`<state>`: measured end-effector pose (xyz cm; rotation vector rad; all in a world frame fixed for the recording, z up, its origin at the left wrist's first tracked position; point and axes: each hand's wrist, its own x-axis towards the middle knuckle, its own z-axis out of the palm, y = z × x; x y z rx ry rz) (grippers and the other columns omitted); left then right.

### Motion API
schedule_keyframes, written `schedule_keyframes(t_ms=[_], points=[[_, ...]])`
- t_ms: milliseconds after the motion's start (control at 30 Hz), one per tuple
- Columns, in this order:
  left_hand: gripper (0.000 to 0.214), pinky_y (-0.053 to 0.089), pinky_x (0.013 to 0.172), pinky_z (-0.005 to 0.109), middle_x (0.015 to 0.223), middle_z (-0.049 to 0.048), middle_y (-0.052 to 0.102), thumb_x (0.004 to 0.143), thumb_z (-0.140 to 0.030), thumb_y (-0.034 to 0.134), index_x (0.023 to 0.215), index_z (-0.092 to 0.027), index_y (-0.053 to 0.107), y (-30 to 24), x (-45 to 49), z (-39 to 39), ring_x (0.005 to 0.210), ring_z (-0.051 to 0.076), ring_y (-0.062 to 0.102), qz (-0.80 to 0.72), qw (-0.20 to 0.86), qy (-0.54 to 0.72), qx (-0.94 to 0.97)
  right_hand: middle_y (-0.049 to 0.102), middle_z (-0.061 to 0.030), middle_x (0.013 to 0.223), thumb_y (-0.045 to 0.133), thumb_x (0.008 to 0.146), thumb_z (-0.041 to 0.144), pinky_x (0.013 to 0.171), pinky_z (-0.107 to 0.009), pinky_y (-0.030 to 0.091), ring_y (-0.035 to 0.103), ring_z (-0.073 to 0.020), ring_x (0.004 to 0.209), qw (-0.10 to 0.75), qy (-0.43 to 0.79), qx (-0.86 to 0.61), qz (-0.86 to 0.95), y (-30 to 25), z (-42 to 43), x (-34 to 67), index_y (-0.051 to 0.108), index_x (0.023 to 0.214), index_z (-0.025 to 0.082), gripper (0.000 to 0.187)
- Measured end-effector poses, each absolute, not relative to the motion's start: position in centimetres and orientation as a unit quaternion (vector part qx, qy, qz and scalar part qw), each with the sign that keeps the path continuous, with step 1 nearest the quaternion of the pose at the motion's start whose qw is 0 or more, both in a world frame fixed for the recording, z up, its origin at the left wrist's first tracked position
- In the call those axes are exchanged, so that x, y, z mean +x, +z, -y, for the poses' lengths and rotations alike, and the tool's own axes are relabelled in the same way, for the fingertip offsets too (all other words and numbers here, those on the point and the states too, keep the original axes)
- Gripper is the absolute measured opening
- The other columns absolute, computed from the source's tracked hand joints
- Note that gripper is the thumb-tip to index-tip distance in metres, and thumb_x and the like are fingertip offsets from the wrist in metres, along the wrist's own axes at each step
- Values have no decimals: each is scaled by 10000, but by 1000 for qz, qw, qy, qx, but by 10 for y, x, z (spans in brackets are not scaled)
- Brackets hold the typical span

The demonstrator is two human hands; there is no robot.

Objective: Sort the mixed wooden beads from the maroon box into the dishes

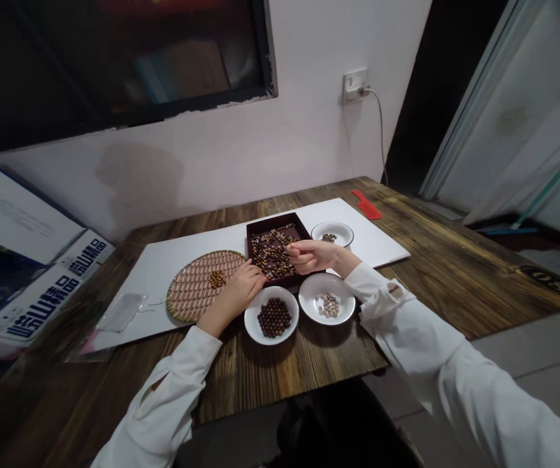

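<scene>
A dark red tray [255, 232] holds many mixed brown and pale beads [275, 249]. My right hand [312, 257] is over the tray's right side, its fingertips pinched together; whatever they hold is too small to make out. My left hand [243, 286] lies with fingers stretched out at the tray's near left corner, partly over the woven round mat [190, 286]. Yellow-brown beads [217, 279] sit on that mat. Nearest me, one white bowl [251, 325] contains dark brown beads [274, 317]. Beside it, another white bowl [314, 312] contains pale beads [329, 305].
Behind my right hand stands a third white bowl [345, 234] with brownish beads [329, 238]. A white board [377, 244] lies under the tray on the wooden table [426, 260]. A red comb [368, 207] is at the back right. Printed boxes [41, 296] stand left, near a clear plastic bag [121, 312].
</scene>
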<state>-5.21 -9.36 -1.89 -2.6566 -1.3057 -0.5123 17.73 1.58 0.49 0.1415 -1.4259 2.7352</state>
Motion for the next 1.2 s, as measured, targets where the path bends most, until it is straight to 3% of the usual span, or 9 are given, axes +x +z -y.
schedule_keyframes(t_ms=[300,733,1200], points=[[295,321,1083,459,892,43,642,946,-209,352,825,-160,616,-19,-52,94,913,155,562,436,67,-172,-881,176,94,517,249,989,266,394,-132,255,133,-42,375,16,885,43,464,4,-16,179,398,751,171,296],[299,326,1082,454,895,44,643,947,-219,349,821,-162,614,-19,-51,94,921,158,564,438,55,-185,-878,201,72,543,339,965,281,403,-129,280,265,-65,446,2,887,58,458,5,-16,181,410,758,168,246],[320,320,1091,463,891,40,648,955,-238,331,850,-158,622,-21,-53,93,925,155,567,441,51,-186,-877,161,77,531,264,982,298,391,-135,242,175,-72,432,10,873,19,486,4,-17,180,331,709,188,302]])
